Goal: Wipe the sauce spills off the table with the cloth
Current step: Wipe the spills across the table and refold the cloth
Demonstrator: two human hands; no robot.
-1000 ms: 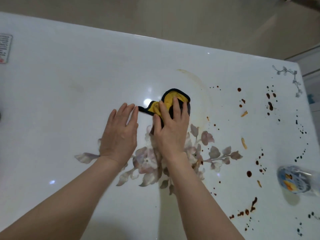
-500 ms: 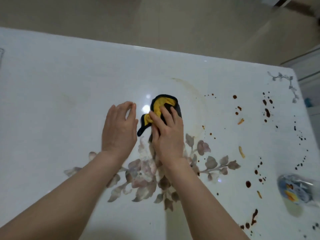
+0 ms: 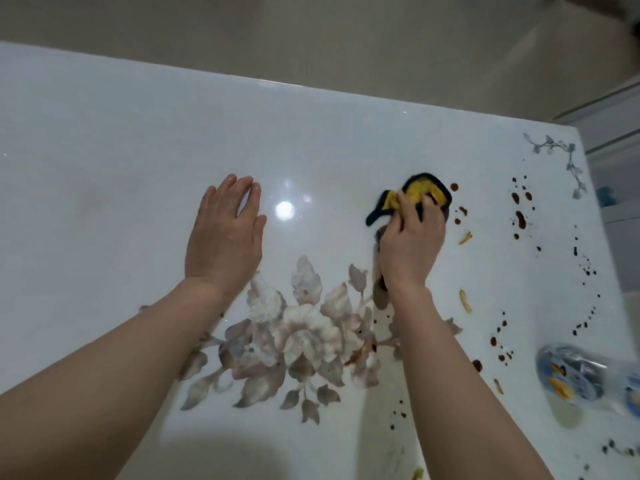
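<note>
Above the flower print [image 3: 301, 327], to its right, the right hand [image 3: 410, 244] grips the cloth [image 3: 424, 188], having slid away from the flat, empty left hand [image 3: 223, 237] to reach the nearest sauce drops [image 3: 462, 211]; most remain unwiped.

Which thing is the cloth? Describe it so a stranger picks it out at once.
On the white table, look beyond the flower print, towards the right-hand side. The cloth is bunched under the fingers of the right hand, just left of the dark sauce drops. It is the only yellow, black-edged thing there.
</note>
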